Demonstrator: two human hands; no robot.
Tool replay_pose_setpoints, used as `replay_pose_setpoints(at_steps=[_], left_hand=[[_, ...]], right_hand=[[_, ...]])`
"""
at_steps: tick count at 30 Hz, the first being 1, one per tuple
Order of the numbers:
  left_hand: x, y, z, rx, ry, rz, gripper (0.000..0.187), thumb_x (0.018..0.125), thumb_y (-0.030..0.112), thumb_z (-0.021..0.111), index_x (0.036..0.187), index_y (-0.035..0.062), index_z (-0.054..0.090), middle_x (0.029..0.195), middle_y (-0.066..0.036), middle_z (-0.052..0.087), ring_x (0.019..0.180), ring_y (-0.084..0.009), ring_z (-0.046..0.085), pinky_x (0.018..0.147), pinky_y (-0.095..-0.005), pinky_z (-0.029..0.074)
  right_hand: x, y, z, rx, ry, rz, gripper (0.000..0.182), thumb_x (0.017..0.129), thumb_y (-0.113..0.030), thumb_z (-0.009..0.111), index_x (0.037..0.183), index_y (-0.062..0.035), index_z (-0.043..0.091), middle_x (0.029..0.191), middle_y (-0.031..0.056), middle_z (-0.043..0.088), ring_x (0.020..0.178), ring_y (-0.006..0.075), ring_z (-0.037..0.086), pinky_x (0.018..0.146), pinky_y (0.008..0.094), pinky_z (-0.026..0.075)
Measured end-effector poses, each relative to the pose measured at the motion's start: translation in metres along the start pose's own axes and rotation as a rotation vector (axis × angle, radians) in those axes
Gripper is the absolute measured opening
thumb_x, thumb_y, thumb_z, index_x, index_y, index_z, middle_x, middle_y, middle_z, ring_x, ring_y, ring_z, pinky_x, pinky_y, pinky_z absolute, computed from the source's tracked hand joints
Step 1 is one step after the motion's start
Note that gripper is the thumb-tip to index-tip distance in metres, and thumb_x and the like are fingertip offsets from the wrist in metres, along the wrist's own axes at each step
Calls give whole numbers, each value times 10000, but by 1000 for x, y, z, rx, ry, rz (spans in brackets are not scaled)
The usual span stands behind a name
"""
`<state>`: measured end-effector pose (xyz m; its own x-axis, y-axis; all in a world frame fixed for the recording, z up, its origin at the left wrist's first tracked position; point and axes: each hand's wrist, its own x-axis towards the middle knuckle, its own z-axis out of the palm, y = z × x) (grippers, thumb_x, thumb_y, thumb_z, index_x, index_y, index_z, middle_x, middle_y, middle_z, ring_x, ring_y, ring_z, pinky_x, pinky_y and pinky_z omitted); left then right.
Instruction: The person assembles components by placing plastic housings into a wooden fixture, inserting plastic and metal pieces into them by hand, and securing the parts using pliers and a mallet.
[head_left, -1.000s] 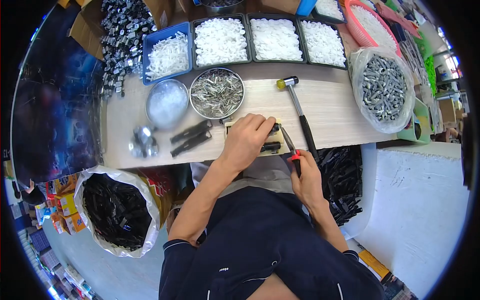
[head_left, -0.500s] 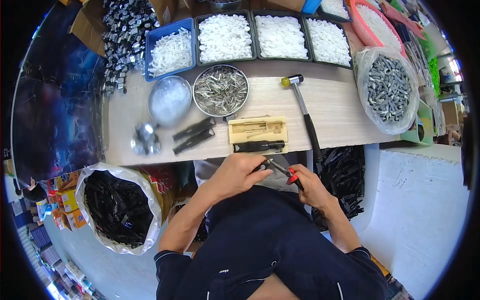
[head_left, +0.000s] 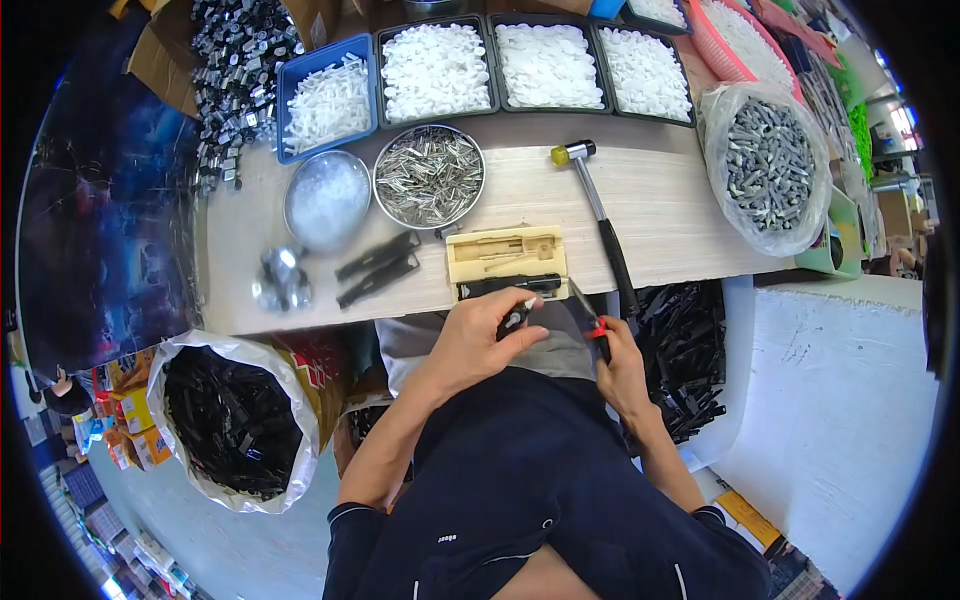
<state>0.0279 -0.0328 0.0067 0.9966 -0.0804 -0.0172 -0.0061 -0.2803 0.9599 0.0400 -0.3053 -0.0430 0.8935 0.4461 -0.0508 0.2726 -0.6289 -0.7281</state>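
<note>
My left hand is closed round a small black part with a white tip, just in front of the table edge. My right hand grips a tool with a red and black handle and a thin metal end that points up and left, apart from the black part. Beyond my left hand, a cream fixture lies at the table's edge with a long black piece in its front slot. Two more black pieces lie left of it.
A hammer lies right of the fixture. Behind are a bowl of metal pins, trays of white parts and a bag of grey parts. Black parts fill a sack at left and a bin at right.
The tool in my right hand has moved away from the black part, and its metal end now points more upward. My left hand has tilted the part up. The whole view has shifted slightly.
</note>
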Motion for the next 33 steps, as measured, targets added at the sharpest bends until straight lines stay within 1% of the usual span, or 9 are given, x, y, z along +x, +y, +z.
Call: replay_pose_setpoints(at_steps=[7,10,13,18,21,25,28,32,33], left_hand=[[31,19,5,573,212,339,420,690,132,855,1073,69,695,920,-55,671,905,-270,659,687,-355,554],[37,9,6,860,119,413,370,684,127,792,1035,62,691,861,-33,646,909,-220,644,660,-334,558],[41,4,5,939,128,503,299,715,118,715,999,33,683,816,-28,621,835,-192,623,626,-309,543],[44,4,1,974,147,542,259,731,115,678,968,10,681,748,-26,610,776,-186,617,594,-306,529],[43,4,-1,879,108,551,218,744,117,711,933,11,685,692,-34,589,719,-202,614,575,-327,516],[29,8,-17,468,-27,412,176,822,141,778,926,15,714,667,-50,587,655,-222,616,565,-332,486],[10,6,-34,-128,-303,65,163,875,170,799,953,39,743,674,-55,597,625,-226,613,580,-323,471],[-41,-3,-32,76,-29,44,230,886,147,788,1083,51,721,907,-101,682,809,-224,659,710,-334,498],[-61,-14,-36,103,-6,-77,238,909,163,763,1108,48,700,1020,-113,688,901,-240,664,766,-350,504]], right_hand=[[9,-23,-3,59,10,-46,462,693,197,509,1101,28,646,1223,212,586,1119,410,619,979,399,497],[14,-28,-6,9,25,-95,464,684,206,517,1091,23,647,1218,212,585,1109,410,622,967,407,505],[16,-32,-9,-71,30,-130,444,690,209,527,1075,20,643,1211,211,585,1097,417,621,947,423,516],[25,-32,-18,-79,-17,-187,381,719,201,556,1049,27,627,1196,212,586,1067,432,623,910,433,532],[29,-24,-28,-60,-120,-219,447,650,197,571,1069,44,599,1225,226,573,1117,439,601,943,445,531],[34,-21,-42,-6,-283,-294,428,662,187,623,1057,26,596,1224,212,585,1112,423,614,920,439,543],[38,-36,-49,50,-364,-387,411,673,188,621,1049,24,595,1226,205,590,1095,412,623,910,425,547],[45,-55,-40,-42,-312,-441,386,695,177,614,1050,25,599,1242,215,586,1141,417,597,964,428,516],[45,-46,-35,2,-257,-387,390,698,165,609,1064,28,605,1242,218,584,1160,429,577,991,433,497]])
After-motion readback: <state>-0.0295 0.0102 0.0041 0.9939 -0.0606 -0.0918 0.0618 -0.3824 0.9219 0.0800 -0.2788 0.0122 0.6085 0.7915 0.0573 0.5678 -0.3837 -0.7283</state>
